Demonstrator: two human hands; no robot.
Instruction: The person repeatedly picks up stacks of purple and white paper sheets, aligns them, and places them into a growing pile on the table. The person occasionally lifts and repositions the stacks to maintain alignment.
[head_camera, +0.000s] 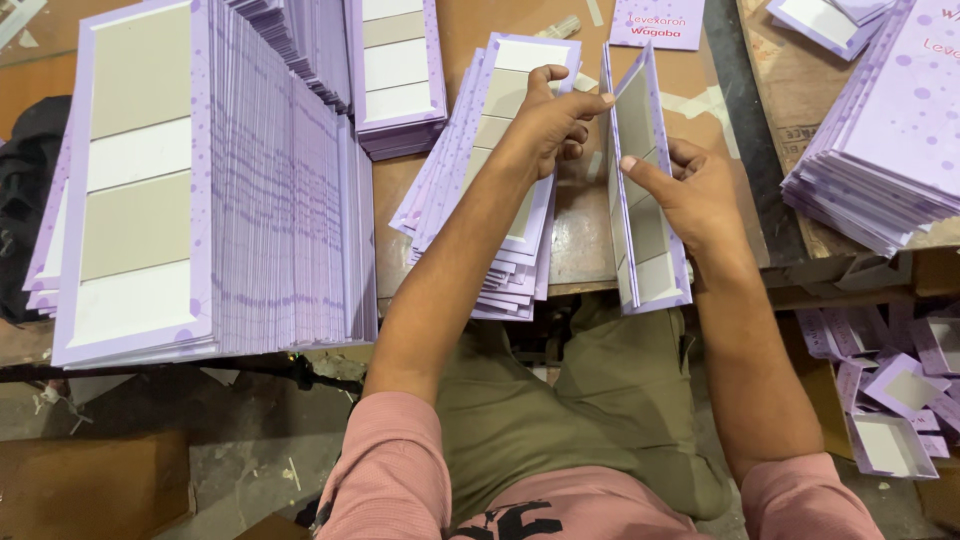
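Both hands grip one lilac card cover, folded into a stiff, upright wedge above the brown surface; left hand pinches its top, right hand its side; a fanned pile of flat covers lies beside.

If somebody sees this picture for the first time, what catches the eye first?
First, the folded lilac cardboard cover held upright in the centre between the left hand and the right hand. Then the tall leaning stack of identical covers at the left, and the fanned pile under the left forearm on the brown table.
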